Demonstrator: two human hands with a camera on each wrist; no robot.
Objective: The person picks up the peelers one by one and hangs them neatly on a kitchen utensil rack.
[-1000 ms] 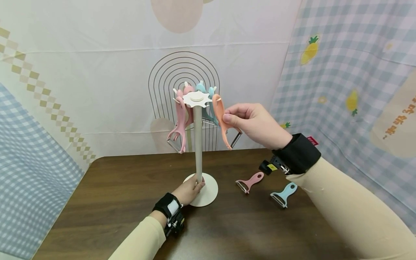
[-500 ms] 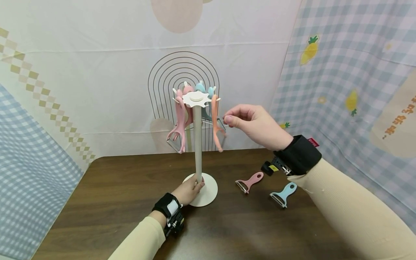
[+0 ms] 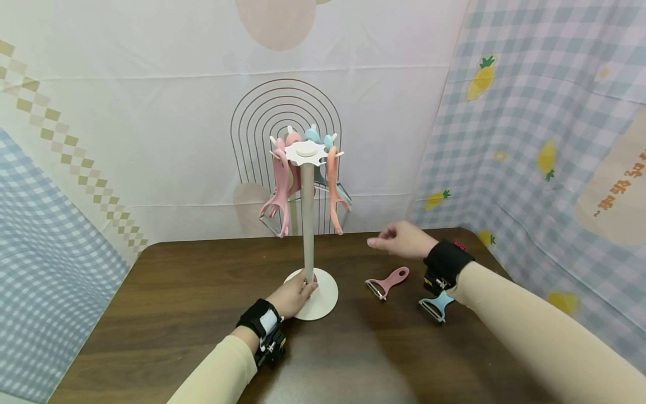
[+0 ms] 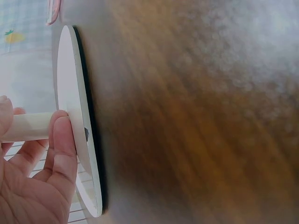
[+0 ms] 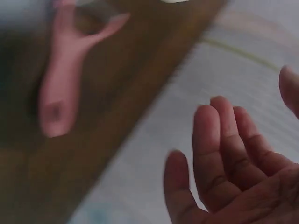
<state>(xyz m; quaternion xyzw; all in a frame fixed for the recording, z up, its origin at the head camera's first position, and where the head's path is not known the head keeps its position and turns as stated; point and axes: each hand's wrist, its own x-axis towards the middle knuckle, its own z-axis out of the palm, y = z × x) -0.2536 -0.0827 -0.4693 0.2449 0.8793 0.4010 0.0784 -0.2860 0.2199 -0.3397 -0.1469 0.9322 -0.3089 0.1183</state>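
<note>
A white stand (image 3: 308,224) with a round base (image 3: 325,300) and a hooked top rises from the table. My left hand (image 3: 294,294) grips its post low down, fingertips right at the base, as the left wrist view also shows. On the hooks hang an orange peeler (image 3: 333,191), pink peelers (image 3: 280,193) on the left and light blue ones (image 3: 312,136) at the back. My right hand (image 3: 401,240) is in the air with nothing in it, over the back of the table. Below it lies a loose pink peeler (image 3: 388,281), blurred in the right wrist view.
A light blue peeler (image 3: 438,306) lies to the right, its handle hidden under the right wrist's camera and strap. The brown wooden table (image 3: 202,292) ends at a patterned white cloth (image 3: 176,140) behind. Checked cloth (image 3: 545,168) hangs at the right side.
My right hand let go of the orange peeler, which now hangs turned edge-on from its hook. That hand then moved down and right toward the loose pink peeler. The left hand stayed put.
</note>
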